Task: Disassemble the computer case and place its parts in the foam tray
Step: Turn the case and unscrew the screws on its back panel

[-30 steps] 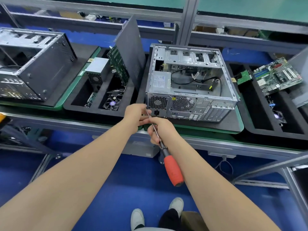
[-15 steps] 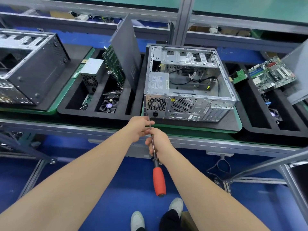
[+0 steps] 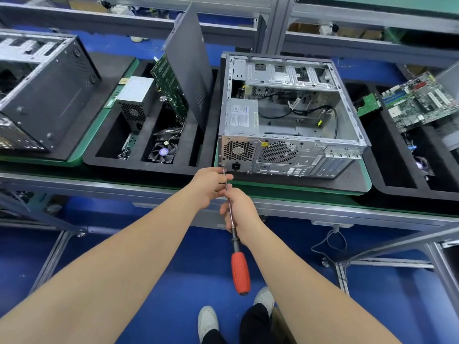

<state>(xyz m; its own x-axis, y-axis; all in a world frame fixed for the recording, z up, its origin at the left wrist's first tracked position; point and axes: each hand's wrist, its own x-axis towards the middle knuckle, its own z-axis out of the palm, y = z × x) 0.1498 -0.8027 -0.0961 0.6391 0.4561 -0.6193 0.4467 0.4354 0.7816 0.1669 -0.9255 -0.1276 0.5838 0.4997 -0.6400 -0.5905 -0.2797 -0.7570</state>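
Your computer case [image 3: 285, 160] sits open on the counter [image 3: 99, 186] beside the foam tray [image 3: 139, 166]: stiff steel, likely heavy and sharp-edged, so lift by the frame rails; left hand [image 3: 210, 186] pinches the screwdriver [image 3: 240, 273] shaft near its rear corner, right hand [image 3: 241, 211] curls round the shaft lower down.

Factory disassembly line: conveyor bench [image 3: 323, 212], foam trays [image 3: 139, 167].

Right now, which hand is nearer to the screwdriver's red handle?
Right. The right hand grips the shaft above the red handle; the left hand holds it near the tip.
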